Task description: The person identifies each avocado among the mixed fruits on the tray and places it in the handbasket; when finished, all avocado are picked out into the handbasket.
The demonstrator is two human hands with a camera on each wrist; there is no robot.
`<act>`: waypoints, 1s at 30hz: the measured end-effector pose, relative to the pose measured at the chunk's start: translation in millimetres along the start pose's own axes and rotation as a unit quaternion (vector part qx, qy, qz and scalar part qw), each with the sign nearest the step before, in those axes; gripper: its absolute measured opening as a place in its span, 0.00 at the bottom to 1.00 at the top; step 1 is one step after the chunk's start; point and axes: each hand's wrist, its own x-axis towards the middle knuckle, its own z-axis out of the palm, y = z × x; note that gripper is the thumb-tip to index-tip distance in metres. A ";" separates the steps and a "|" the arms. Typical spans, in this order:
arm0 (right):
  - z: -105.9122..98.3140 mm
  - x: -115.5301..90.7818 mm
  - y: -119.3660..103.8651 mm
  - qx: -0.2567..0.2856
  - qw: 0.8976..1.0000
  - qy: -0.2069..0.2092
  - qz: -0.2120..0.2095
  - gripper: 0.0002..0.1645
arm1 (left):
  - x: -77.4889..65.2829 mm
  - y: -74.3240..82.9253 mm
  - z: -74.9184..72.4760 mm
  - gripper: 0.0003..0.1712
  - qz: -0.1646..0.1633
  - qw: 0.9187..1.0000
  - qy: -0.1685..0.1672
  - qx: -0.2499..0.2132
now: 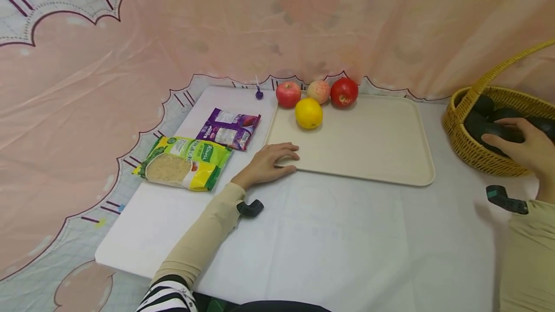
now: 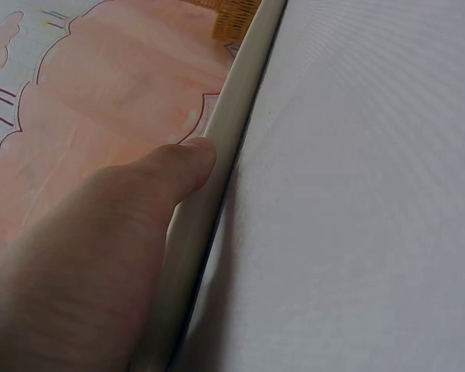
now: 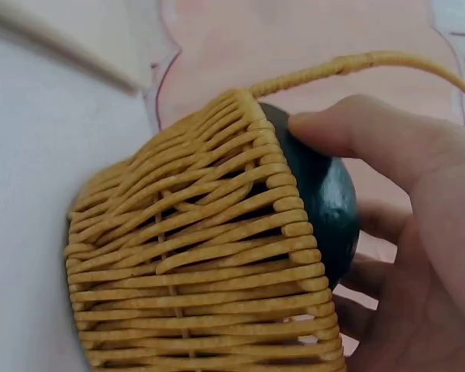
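My left hand (image 1: 270, 162) rests at the near left corner of a cream tray (image 1: 373, 148), fingers loosely bent over it. The left wrist view shows the thumb (image 2: 190, 163) lying along the tray's rim. On the right, my right hand (image 1: 526, 143) reaches into a yellow wicker basket (image 1: 485, 160). It grips a glossy dark green avocado (image 3: 329, 201), thumb on one side and fingers round the other, still down in the basket. Several more dark green ones (image 1: 483, 105) lie around it, partly hidden by the hand and rim.
Along the tray's back left stand an apple (image 1: 288, 94), a peach (image 1: 319, 91), a pomegranate (image 1: 344, 93) and a yellow lemon-like fruit (image 1: 309, 113). Left of the tray lie a purple packet (image 1: 230, 129) and a yellow-green Knorr bag (image 1: 184, 162). The basket's handle (image 1: 498, 69) arches up.
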 end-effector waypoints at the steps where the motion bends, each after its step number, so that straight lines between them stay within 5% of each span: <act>1: 2.4 4.8 6.2 0.000 1.000 0.002 -0.004 0.51 | 0.0 0.5 -0.3 0.19 0.000 1.000 0.001 -0.001; 6: 7.2 12.9 13.6 -0.019 1.000 0.010 -0.020 0.50 | 0.1 1.8 -0.6 0.18 0.001 1.000 0.005 -0.005; 13: -17.4 -33.6 -50.1 -0.027 0.999 -0.028 -0.018 0.50 | 0.1 1.0 1.1 0.18 0.005 1.000 0.007 0.001; 17: -21.1 -42.4 -62.8 -0.033 0.999 -0.034 -0.015 0.50 | 0.2 0.9 0.4 0.18 0.004 1.000 0.007 0.001; 22: -19.2 -33.0 -50.4 -0.040 0.998 -0.046 -0.023 0.51 | -1.5 2.5 0.2 0.18 0.002 1.000 0.010 -0.005; 30: 3.1 9.7 20.1 -0.016 1.000 -0.016 -0.001 0.45 | -0.4 2.6 0.2 0.18 0.011 1.000 0.014 0.005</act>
